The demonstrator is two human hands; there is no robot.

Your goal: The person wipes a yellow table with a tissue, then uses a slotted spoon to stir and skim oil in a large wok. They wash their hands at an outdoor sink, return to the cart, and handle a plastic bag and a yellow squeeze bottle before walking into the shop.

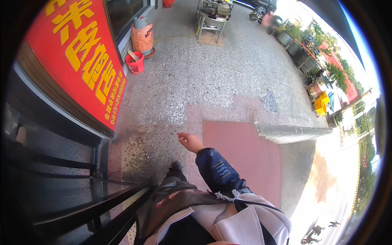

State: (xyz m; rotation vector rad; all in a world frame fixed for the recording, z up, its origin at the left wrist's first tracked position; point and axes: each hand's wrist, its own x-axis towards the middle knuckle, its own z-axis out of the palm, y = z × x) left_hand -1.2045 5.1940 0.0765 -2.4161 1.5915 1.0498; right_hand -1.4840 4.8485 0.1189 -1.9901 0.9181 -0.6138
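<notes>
My right hand [190, 142] hangs out in front of my body, over the speckled stone floor. It holds nothing and touches nothing, with its fingers loosely bent and a little apart. A dark blue sleeve cover [216, 167] with printed words reaches up to the wrist. My left hand is out of view. Below me are a dark apron [171, 200] over a pale coat [237, 225] and one black shoe [176, 166]. A black-framed glass door [67, 211] stands close on my left.
A red sign panel [82, 61] with yellow writing lines the left wall. Beyond it stand a red bucket [135, 65], a covered gas cylinder [142, 39] and a metal stove stand [212, 21] joined by a yellow hose. Right are red-surfaced steps [242, 147], a low ledge [291, 130] and planters [301, 56].
</notes>
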